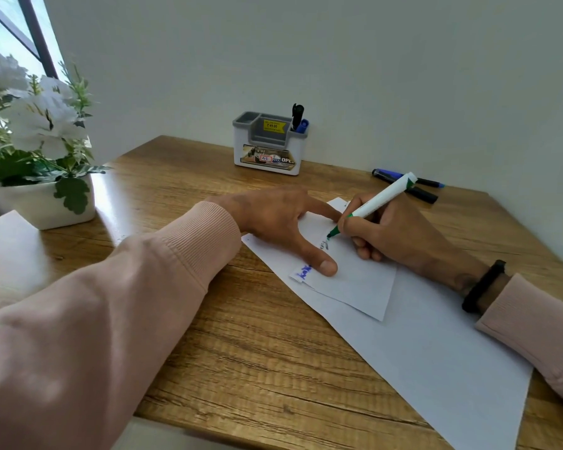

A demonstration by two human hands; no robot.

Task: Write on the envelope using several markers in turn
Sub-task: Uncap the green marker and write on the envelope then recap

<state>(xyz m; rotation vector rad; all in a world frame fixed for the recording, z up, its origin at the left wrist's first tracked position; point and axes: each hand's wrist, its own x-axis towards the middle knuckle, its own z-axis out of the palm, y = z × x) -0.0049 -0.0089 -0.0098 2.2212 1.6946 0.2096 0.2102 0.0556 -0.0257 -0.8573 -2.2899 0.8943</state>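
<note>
A white envelope lies on a larger white sheet in the middle of the wooden table. It bears blue writing near its left end and faint green marks further up. My left hand presses flat on the envelope, thumb and fingers spread. My right hand grips a white marker with green trim, its green tip touching the envelope. Beyond my right hand, a blue marker and a black marker lie on the table.
A white and grey pen holder stands at the back against the wall, with a black and a blue marker in its right slot. A white pot of white flowers sits at the left. White paper lies front left.
</note>
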